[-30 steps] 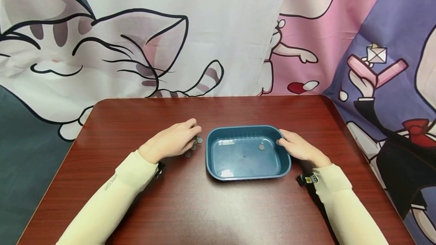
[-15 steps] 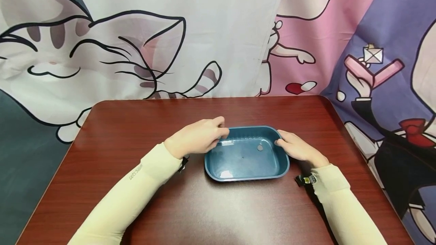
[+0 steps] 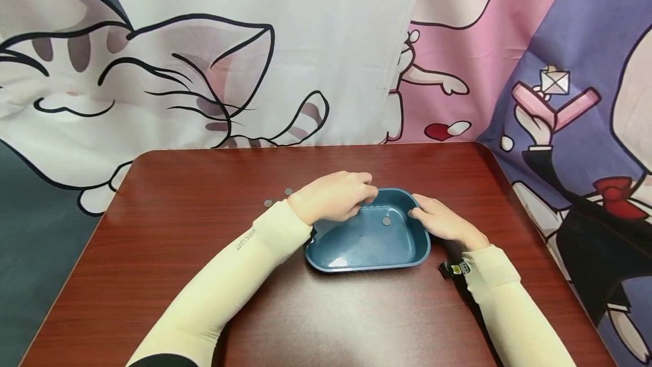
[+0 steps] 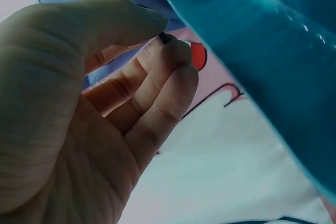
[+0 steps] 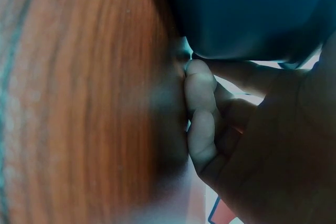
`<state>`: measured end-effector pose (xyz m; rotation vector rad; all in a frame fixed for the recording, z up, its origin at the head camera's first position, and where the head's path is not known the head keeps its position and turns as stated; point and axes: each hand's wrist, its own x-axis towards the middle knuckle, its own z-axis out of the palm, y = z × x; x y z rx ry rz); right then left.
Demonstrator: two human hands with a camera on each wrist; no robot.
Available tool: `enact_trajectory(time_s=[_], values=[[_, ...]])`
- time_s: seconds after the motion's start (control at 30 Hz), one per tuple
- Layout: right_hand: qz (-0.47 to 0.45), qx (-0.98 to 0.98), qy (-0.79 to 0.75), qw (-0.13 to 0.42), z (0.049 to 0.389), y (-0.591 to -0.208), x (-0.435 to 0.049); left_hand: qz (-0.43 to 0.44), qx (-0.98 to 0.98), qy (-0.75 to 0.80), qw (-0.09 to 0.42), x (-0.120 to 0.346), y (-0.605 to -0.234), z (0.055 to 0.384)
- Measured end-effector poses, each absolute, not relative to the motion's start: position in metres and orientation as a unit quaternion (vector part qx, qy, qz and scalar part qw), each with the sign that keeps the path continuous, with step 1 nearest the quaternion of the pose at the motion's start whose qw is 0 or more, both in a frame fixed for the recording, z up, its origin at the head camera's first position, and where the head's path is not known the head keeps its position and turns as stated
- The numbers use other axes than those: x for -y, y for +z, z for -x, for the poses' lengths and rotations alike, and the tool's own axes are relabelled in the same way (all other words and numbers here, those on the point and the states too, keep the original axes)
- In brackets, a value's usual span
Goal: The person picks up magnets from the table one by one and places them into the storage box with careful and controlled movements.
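A blue plastic basin [image 3: 364, 251] stands on the table, with one small round coin [image 3: 386, 221] lying on its floor at the right. My left hand [image 3: 336, 196] is over the basin's back left part. Between its thumb and fingertips it pinches a small dark coin [image 4: 166, 38], of which only the edge shows in the left wrist view. My right hand [image 3: 445, 220] holds the basin's right end, thumb over the rim and fingers along the outside wall [image 5: 252, 19]. Left of the basin, two coins [image 3: 288, 191] are visible on the table, behind my left forearm.
The reddish-brown wooden table [image 3: 326, 321] has rounded back corners. A curtain [image 3: 351, 55] printed with cartoon figures hangs right behind its back edge. A small dark wrist device [image 3: 453, 269] sits under my right cuff.
My left hand has moved right from the coins on the table to over the basin, with a pinched coin. My right hand stays on the basin's right end.
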<state>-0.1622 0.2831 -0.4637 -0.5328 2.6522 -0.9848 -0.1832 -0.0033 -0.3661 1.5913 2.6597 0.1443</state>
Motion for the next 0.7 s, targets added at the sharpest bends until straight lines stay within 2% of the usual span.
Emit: enact_trajectory(time_s=[0.27,0.7], values=[[0.179,-0.911,-0.343,0.141,0.163,-0.464,-0.283,-0.521,-0.851,-0.005,0.063,-0.025,-0.385,0.186],[0.196,-0.912,-0.337,0.129,0.163,-0.464,-0.284,-0.524,-0.847,-0.057,0.067,-0.050,-0.407,0.183]])
